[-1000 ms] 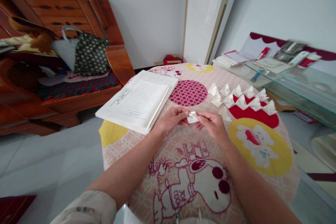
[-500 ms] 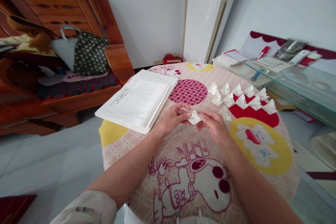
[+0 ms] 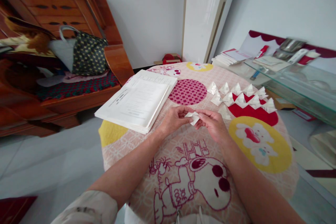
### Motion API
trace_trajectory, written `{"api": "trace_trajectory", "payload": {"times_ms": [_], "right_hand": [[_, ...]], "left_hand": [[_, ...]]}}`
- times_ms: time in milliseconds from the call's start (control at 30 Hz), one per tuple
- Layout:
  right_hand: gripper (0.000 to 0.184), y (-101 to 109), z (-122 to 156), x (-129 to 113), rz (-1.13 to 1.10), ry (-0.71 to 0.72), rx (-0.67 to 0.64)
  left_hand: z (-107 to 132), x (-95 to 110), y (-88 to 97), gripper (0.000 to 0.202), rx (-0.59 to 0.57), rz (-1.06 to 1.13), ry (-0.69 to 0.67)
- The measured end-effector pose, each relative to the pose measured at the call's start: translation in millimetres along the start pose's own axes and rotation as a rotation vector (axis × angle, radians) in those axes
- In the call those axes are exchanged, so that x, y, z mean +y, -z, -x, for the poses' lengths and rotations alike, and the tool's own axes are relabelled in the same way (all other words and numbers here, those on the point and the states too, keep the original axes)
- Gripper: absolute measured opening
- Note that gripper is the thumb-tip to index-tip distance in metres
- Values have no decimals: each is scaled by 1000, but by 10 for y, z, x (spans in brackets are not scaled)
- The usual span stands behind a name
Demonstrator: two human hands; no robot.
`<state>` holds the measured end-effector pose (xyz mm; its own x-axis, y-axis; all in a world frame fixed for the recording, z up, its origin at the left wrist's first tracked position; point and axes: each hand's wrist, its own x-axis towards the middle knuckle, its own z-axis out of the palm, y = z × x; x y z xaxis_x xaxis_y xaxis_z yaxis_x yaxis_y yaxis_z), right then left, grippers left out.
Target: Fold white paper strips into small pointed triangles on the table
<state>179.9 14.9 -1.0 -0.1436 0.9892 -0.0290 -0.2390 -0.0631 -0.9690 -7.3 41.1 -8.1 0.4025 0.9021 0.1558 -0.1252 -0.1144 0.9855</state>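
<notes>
A small piece of folded white paper is held between my two hands above the round table. My left hand pinches it from the left with thumb and fingers. From the right, my right hand grips its other side, the thumb and forefinger closed on the edge. Part of the paper is hidden behind the fingertips. Beyond my right hand stand several pointed folded paper pieces in two rough rows. A flatter whitish piece lies close to that hand.
A stack of printed paper sheets lies on the patterned tablecloth to the left. At the right is a glass shelf with a metal bowl and other items. A wooden bench holds a dotted bag.
The folded paper has turned between my fingers, its shape now showing separate flaps rather than a flat diamond. My left fingers have shifted slightly around it. The rows of paper pieces are unchanged.
</notes>
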Motion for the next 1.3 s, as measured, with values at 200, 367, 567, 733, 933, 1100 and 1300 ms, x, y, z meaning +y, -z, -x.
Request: {"api": "trace_trajectory", "payload": {"times_ms": [200,367,567,733,933,1100,1300], "right_hand": [[40,17,-8,-10,99,-18,33],[36,19,-3,-46,109,-75,17],[26,134,-35,38,464,-16,88],[20,207,-65,117,776,309,168],[19,87,-67,122,825,499,31],[17,32,-81,158,921,528,-36],[19,-10,-72,152,1060,543,-33]], "left_hand": [[-1,-47,-27,32,21,-32,98],[6,-45,-58,34,2,-7,155],[29,-46,-60,34,-9,-442,107],[33,-16,-68,34,35,-869,-33],[19,3,-78,31,52,-937,-4],[21,-30,-89,15,63,-950,14],[25,-27,-126,8,80,-949,-5]]}}
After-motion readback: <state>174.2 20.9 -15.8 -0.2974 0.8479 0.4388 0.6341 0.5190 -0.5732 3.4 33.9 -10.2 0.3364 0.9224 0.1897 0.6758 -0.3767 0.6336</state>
